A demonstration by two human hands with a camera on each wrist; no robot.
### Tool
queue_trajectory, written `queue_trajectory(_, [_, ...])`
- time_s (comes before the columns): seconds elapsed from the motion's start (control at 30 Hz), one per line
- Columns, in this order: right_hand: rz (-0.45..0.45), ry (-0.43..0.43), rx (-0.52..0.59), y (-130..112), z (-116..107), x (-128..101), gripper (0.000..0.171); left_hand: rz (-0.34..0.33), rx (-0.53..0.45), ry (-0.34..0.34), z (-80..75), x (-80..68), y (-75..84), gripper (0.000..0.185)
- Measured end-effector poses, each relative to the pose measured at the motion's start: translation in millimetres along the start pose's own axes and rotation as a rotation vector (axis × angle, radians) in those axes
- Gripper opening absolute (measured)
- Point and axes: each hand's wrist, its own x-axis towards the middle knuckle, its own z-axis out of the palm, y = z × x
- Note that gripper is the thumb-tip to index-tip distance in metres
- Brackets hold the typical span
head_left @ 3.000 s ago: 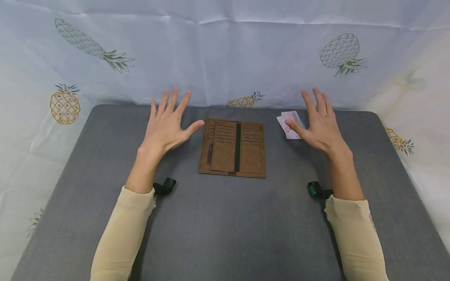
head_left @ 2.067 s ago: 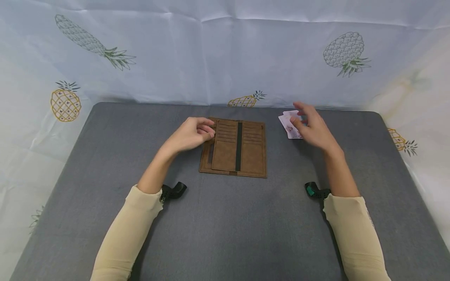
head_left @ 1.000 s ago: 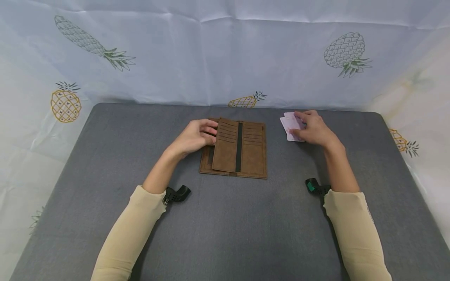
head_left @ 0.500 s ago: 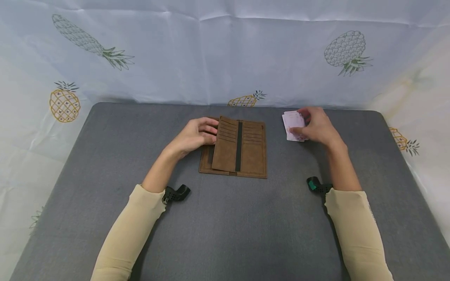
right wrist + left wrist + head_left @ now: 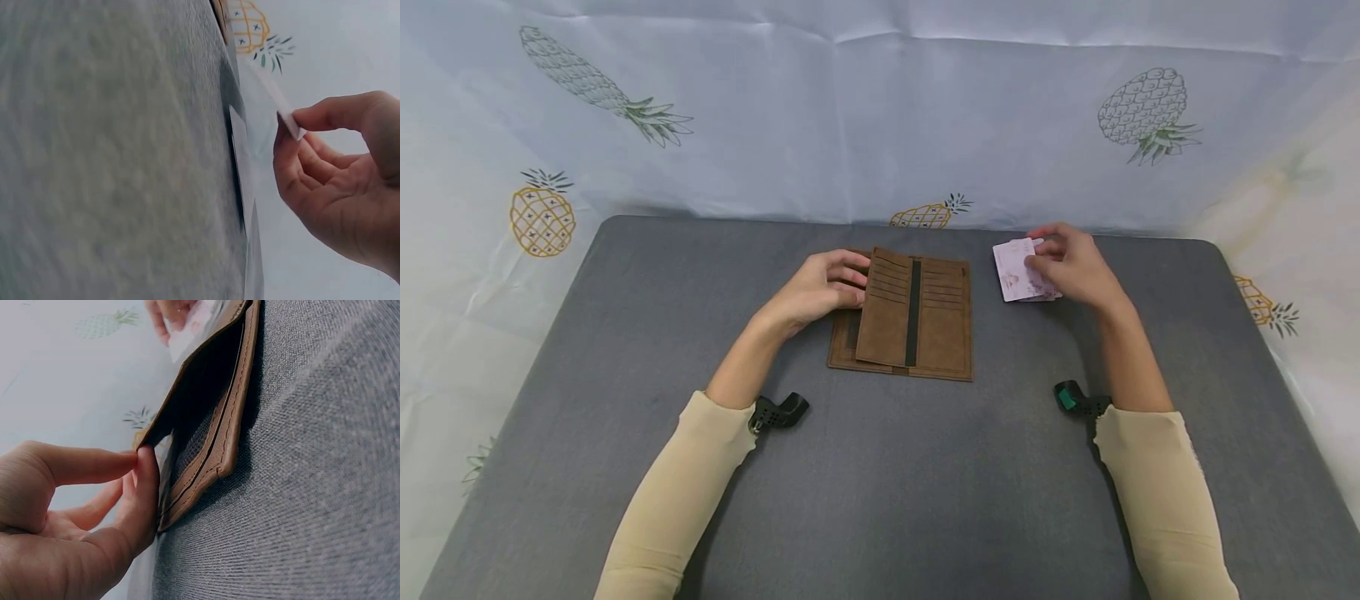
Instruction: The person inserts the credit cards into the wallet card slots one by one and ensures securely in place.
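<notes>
A brown wallet (image 5: pixel 943 337) lies spread on the grey table, with rows of card slots and a dark band down its middle. My left hand (image 5: pixel 811 292) pinches the outer edge of its inner flap (image 5: pixel 882 329) between thumb and finger. In the left wrist view that flap stands raised, baring a dark pocket (image 5: pixel 195 434). To the right of the wallet, my right hand (image 5: pixel 1081 268) pinches a pale pink card (image 5: pixel 1013 275). The right wrist view has this card (image 5: pixel 284 112) held clear of the table, above other cards (image 5: pixel 242 159) lying flat.
The grey table (image 5: pixel 895 483) stretches toward me in front of the wallet. Behind it hangs a white cloth (image 5: pixel 880 125) printed with pineapples. Black wrist mounts (image 5: pixel 778 412) stick out from both sleeves.
Both hands came down from spread-fingered poses. The left lifted the wallet's inner flap and stays there; the right reached the cards, shifted them, and has raised one slightly to the left.
</notes>
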Motion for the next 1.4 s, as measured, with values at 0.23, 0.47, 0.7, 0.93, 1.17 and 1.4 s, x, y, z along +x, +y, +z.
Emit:
queue_trajectory(0.23, [-0.030, 0.017, 0.147, -12, 14, -3, 0.045, -0.003, 0.000, -0.003, 0.3, 0.3, -1.5, 0.056])
queue_trajectory(0.47, [-0.063, 0.022, 0.211, -26, 33, -5, 0.043, -0.015, 0.002, 0.002, -0.1, 0.0, -3.6, 0.056])
queue_trajectory(0.7, [-0.137, -0.023, 0.208, -37, 50, -5, 0.042, -0.031, -0.004, 0.007, -0.3, 0.1, -5.6, 0.056])
queue_trajectory(0.93, [-0.154, -0.052, 0.169, -42, 54, -7, 0.039, -0.030, -0.005, 0.012, 1.5, 1.8, -5.5, 0.052])
queue_trajectory(1.17, [-0.145, -0.102, 0.111, -48, 54, -1, 0.037, -0.028, 0.009, 0.020, 3.1, 2.8, -7.6, 0.051])
queue_trajectory(1.4, [-0.141, -0.176, 0.100, -51, 56, 6, 0.036, -0.022, 0.011, 0.022, 1.2, 1.2, -7.4, 0.051])
